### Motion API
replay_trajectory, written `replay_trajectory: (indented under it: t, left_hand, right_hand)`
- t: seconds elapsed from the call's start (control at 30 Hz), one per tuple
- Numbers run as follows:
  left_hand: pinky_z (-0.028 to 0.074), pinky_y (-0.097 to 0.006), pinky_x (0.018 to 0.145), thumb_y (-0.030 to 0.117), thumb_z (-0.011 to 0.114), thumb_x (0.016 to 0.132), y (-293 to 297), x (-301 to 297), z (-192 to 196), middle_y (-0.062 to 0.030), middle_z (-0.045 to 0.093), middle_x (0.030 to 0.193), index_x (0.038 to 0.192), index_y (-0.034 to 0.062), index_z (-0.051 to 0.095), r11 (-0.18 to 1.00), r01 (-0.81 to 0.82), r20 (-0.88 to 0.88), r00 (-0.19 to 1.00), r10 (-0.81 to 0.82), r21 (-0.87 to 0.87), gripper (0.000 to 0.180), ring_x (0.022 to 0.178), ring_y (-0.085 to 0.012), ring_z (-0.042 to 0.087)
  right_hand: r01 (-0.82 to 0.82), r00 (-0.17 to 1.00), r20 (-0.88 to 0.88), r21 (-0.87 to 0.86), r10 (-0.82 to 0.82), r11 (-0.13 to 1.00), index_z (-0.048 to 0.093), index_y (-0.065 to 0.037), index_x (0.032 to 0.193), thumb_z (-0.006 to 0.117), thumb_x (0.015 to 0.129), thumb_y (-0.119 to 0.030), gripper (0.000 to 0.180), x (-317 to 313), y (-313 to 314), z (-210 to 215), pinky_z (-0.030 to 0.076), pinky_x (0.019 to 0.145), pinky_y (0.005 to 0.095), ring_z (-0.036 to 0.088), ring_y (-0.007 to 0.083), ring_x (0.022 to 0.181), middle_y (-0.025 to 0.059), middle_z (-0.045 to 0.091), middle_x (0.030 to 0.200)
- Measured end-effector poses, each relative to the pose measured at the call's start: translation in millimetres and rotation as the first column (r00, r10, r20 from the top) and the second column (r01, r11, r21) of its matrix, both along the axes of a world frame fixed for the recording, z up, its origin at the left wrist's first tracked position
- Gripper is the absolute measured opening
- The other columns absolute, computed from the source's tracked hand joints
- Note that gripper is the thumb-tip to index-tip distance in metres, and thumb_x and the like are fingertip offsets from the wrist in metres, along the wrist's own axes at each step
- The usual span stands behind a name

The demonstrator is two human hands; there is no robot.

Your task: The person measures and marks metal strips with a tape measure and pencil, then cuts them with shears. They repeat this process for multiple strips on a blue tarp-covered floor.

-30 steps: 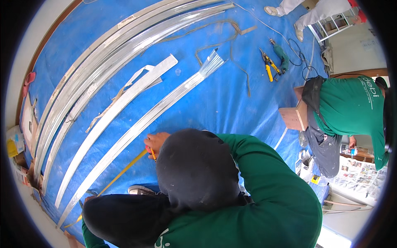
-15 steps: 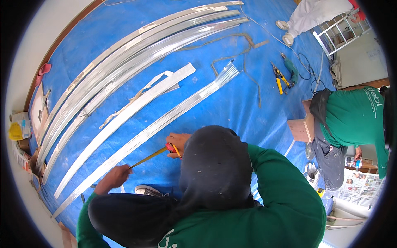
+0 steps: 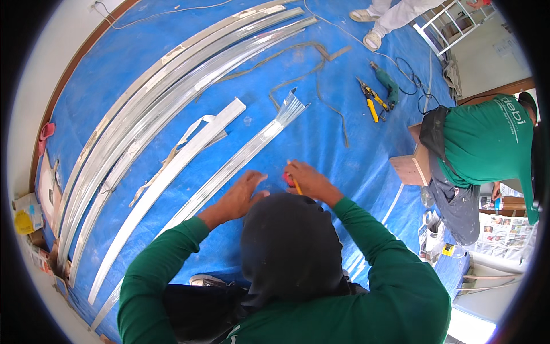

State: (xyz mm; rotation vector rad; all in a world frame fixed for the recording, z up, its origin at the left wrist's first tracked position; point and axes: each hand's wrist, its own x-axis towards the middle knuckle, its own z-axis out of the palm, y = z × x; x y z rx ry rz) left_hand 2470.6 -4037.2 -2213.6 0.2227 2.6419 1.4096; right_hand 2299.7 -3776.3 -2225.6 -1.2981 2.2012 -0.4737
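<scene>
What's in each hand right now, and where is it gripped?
The right hand pinches a yellow pencil partway along its shaft, red end by the fingers. The left hand holds nothing; it lies open over the long metal strip.

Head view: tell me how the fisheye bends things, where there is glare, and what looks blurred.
Head view: the long metal strips on the blue tarp bow into arcs toward the rim; a black ring frames the picture; glare runs along the strips, and the lower right corner is blown out white; focus is fairly sharp, with the left hand and the right hand holding a pencil clear.
</scene>
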Motion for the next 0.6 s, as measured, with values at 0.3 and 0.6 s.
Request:
replay_trajectory:
  t: [0.3,0.6]
  left_hand:
    - [0.048,-0.049,0.11,0.019,0.091,0.082,-12,-27,-40,-0.0185,0.059,0.136,0.151,-0.0012,0.051,0.772,-0.413,0.137,0.835,0.533,-0.483,0.083,0.127,-0.0388,0.057]
    - [0.05,-0.052,0.094,0.015,0.088,0.078,-16,-34,-59,-0.0197,0.06,0.123,0.142,-0.002,0.056,0.734,-0.503,-0.028,0.833,0.553,-0.457,0.073,0.113,-0.0411,0.059]
  right_hand:
    - [-0.024,0.809,-0.578,-0.21,-0.104,0.977,0.069,-0.006,0.132,0.068,0.105,-0.03,0.036,-276,27,-1,0.056,0.105,0.0479,0.067,0.0418,0.125,0.0208,0.071,0.135]
    - [0.25,0.651,-0.758,0.263,0.039,0.932,0.08,-0.014,0.118,0.056,0.108,-0.046,0.041,-519,-84,-92,0.045,0.112,0.0523,0.063,0.039,0.133,0.0139,0.077,0.129]
